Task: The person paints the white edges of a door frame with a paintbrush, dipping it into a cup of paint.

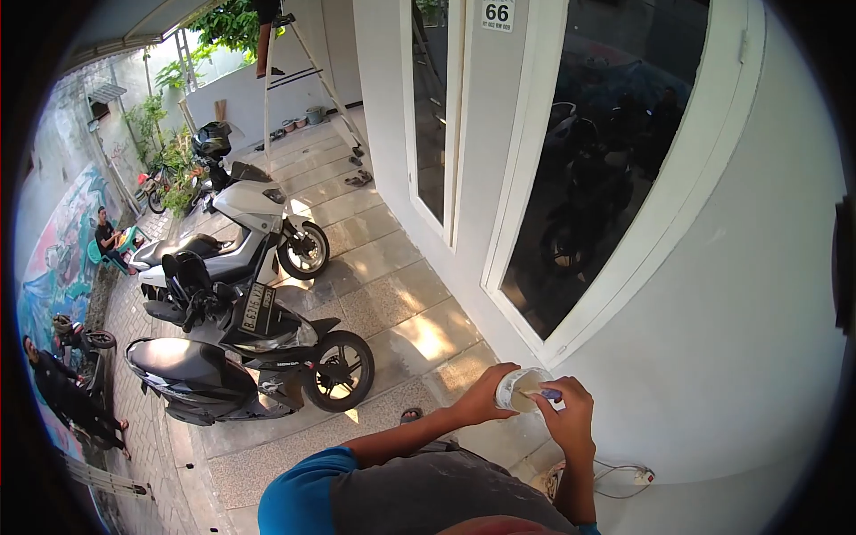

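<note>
My left arm is reaching up from a blue sleeve [308,486], and my left hand [486,395] is curving around the near side of a white cup [505,390], fingers closed against its wall. My right forearm is rising steeply, and my right hand [571,419] is bending over the mouth, thumb and fingers pinching a purple-ended tool [552,394]. The cup is sitting between my hands, tilting so its pale contents [522,402] are showing; the tool is slanting into it, my right fingers hiding part of the rim.

Leftmost, a person in dark clothes [67,392] is standing; another person [108,234] is sitting. A dark scooter [187,361] and a silver scooter [251,203] are filling the paving, a stepladder [328,89] standing behind. A dark window [606,160] is rising beyond the cup, and a cable [615,467] is lying low at right.
</note>
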`<action>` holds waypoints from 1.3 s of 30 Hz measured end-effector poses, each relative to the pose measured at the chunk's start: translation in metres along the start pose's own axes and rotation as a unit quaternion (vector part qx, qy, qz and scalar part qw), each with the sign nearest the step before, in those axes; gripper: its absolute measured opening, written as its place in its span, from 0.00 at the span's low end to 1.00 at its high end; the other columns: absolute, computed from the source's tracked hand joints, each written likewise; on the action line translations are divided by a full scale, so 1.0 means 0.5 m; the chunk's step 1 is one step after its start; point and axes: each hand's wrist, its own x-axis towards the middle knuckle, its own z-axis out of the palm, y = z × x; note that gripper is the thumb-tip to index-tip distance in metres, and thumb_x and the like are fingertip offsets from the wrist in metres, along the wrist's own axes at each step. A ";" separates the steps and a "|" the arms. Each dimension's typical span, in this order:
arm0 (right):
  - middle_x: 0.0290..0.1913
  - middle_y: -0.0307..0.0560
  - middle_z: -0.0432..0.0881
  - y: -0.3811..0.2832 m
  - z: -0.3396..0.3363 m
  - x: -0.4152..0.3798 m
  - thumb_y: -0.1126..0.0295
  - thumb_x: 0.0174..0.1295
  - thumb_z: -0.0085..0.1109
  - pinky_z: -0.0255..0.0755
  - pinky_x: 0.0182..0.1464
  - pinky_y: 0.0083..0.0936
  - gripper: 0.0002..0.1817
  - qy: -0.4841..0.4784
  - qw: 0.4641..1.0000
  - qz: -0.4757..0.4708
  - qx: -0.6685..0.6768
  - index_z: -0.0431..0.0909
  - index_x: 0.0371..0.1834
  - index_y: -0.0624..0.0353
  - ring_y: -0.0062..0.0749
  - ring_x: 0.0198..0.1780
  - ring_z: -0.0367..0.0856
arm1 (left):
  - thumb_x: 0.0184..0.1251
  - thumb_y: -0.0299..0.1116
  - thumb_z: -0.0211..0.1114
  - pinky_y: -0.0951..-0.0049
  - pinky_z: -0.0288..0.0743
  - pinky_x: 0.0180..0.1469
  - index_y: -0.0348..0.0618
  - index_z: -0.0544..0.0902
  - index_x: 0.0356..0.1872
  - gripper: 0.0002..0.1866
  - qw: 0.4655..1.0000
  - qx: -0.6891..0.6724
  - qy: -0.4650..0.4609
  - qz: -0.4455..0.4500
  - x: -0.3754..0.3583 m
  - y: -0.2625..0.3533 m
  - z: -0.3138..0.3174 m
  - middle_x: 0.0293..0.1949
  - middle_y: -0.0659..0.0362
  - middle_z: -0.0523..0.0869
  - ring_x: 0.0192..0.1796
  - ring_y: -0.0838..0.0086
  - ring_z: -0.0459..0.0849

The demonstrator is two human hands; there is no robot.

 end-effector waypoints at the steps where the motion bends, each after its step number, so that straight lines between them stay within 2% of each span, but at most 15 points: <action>1: 0.31 0.50 0.83 0.004 0.000 -0.002 0.73 0.50 0.79 0.76 0.33 0.27 0.13 0.014 1.000 -0.006 0.004 0.86 0.38 0.62 0.35 0.30 0.83 | 0.41 0.33 0.84 0.59 0.65 0.71 0.41 0.70 0.67 0.47 1.000 -0.001 0.001 0.004 0.001 0.003 0.001 0.63 0.49 0.75 0.67 0.54 0.73; 4: 0.31 0.50 0.83 -0.002 -0.010 -0.007 0.74 0.51 0.78 0.76 0.34 0.27 0.12 0.037 0.999 -0.001 0.006 0.85 0.37 0.62 0.36 0.31 0.83 | 0.41 0.33 0.84 0.58 0.65 0.70 0.41 0.70 0.67 0.47 1.000 -0.016 -0.013 0.007 0.006 0.014 0.003 0.62 0.48 0.75 0.67 0.54 0.73; 6: 0.32 0.50 0.83 -0.008 -0.021 -0.013 0.75 0.53 0.77 0.76 0.36 0.27 0.12 0.030 1.000 -0.003 0.003 0.83 0.37 0.63 0.38 0.32 0.83 | 0.40 0.33 0.84 0.57 0.64 0.72 0.41 0.68 0.68 0.49 1.000 -0.012 -0.023 0.001 0.003 0.023 0.005 0.65 0.47 0.73 0.69 0.50 0.70; 7: 0.33 0.51 0.84 -0.017 -0.028 -0.016 0.71 0.56 0.74 0.77 0.38 0.32 0.10 0.026 0.999 0.021 0.023 0.83 0.37 0.62 0.44 0.34 0.84 | 0.40 0.32 0.84 0.57 0.64 0.72 0.41 0.68 0.68 0.49 1.000 -0.011 -0.024 0.017 0.005 0.008 0.013 0.65 0.46 0.73 0.69 0.49 0.70; 11: 0.35 0.52 0.84 -0.021 -0.047 -0.026 0.71 0.58 0.73 0.78 0.38 0.32 0.10 0.044 0.998 0.040 0.026 0.83 0.40 0.62 0.43 0.36 0.85 | 0.39 0.31 0.84 0.57 0.64 0.72 0.41 0.68 0.68 0.49 0.999 -0.027 -0.044 0.014 0.013 0.014 0.027 0.66 0.46 0.72 0.69 0.49 0.70; 15: 0.35 0.50 0.84 -0.025 -0.059 -0.032 0.71 0.55 0.75 0.78 0.39 0.32 0.11 0.059 0.997 0.040 0.006 0.84 0.38 0.62 0.43 0.36 0.84 | 0.39 0.30 0.84 0.57 0.64 0.72 0.40 0.68 0.68 0.49 0.997 -0.053 -0.059 0.019 0.028 0.023 0.034 0.66 0.46 0.72 0.69 0.49 0.69; 17: 0.35 0.49 0.84 -0.024 -0.067 -0.033 0.71 0.52 0.76 0.77 0.40 0.33 0.12 0.053 0.998 -0.014 -0.030 0.85 0.37 0.61 0.43 0.36 0.84 | 0.37 0.30 0.84 0.56 0.64 0.72 0.39 0.68 0.68 0.50 0.996 -0.050 -0.066 0.021 0.034 0.026 0.039 0.66 0.45 0.72 0.69 0.49 0.69; 22: 0.34 0.48 0.85 -0.030 -0.096 -0.031 0.70 0.50 0.78 0.76 0.39 0.33 0.13 0.070 0.997 0.017 -0.015 0.85 0.37 0.60 0.43 0.35 0.84 | 0.37 0.29 0.83 0.56 0.64 0.72 0.39 0.68 0.68 0.50 0.993 -0.081 -0.070 0.040 0.058 0.037 0.049 0.65 0.46 0.72 0.69 0.49 0.70; 24: 0.34 0.49 0.85 -0.046 -0.110 -0.027 0.70 0.50 0.79 0.77 0.40 0.33 0.15 0.086 0.994 0.072 -0.010 0.85 0.39 0.61 0.42 0.36 0.84 | 0.37 0.28 0.82 0.57 0.64 0.72 0.40 0.67 0.68 0.50 0.993 -0.091 -0.073 0.021 0.065 0.038 0.058 0.64 0.47 0.72 0.69 0.50 0.70; 28: 0.35 0.48 0.86 -0.045 -0.127 -0.021 0.71 0.52 0.77 0.77 0.43 0.33 0.14 0.064 0.994 0.088 -0.025 0.84 0.39 0.61 0.42 0.37 0.84 | 0.36 0.26 0.81 0.57 0.64 0.72 0.40 0.66 0.69 0.51 0.991 -0.085 -0.099 0.019 0.077 0.058 0.057 0.65 0.47 0.72 0.69 0.50 0.70; 30: 0.36 0.47 0.86 -0.035 -0.126 -0.020 0.72 0.51 0.77 0.77 0.43 0.34 0.14 0.032 0.996 0.058 -0.051 0.83 0.39 0.61 0.43 0.38 0.84 | 0.37 0.26 0.81 0.57 0.64 0.73 0.40 0.65 0.69 0.51 0.991 -0.086 -0.097 0.032 0.080 0.060 0.058 0.65 0.47 0.71 0.70 0.51 0.69; 32: 0.37 0.46 0.86 -0.039 -0.127 -0.020 0.71 0.52 0.76 0.76 0.44 0.34 0.13 0.020 0.997 0.058 -0.052 0.83 0.38 0.60 0.43 0.38 0.84 | 0.37 0.26 0.81 0.57 0.64 0.73 0.41 0.65 0.70 0.51 0.991 -0.085 -0.100 0.037 0.081 0.059 0.060 0.66 0.48 0.70 0.70 0.51 0.69; 34: 0.37 0.43 0.86 -0.047 -0.128 -0.020 0.73 0.51 0.76 0.74 0.42 0.32 0.12 -0.007 0.990 0.029 -0.140 0.84 0.38 0.58 0.39 0.36 0.80 | 0.37 0.26 0.81 0.58 0.64 0.73 0.42 0.65 0.70 0.52 0.991 -0.091 -0.093 0.041 0.080 0.059 0.062 0.66 0.48 0.70 0.71 0.51 0.68; 37: 0.36 0.41 0.85 -0.045 -0.125 -0.021 0.72 0.52 0.76 0.70 0.43 0.32 0.12 -0.025 0.990 0.010 -0.141 0.83 0.38 0.55 0.38 0.35 0.77 | 0.37 0.27 0.82 0.58 0.64 0.73 0.42 0.65 0.70 0.52 0.991 -0.085 -0.095 0.042 0.080 0.060 0.062 0.66 0.48 0.70 0.71 0.52 0.68; 39: 0.38 0.42 0.86 -0.044 -0.123 -0.020 0.71 0.52 0.75 0.69 0.46 0.32 0.12 -0.035 0.989 0.011 -0.144 0.83 0.38 0.56 0.38 0.37 0.79 | 0.37 0.27 0.82 0.57 0.64 0.72 0.42 0.65 0.70 0.52 0.991 -0.089 -0.094 0.040 0.078 0.057 0.064 0.67 0.48 0.70 0.71 0.52 0.68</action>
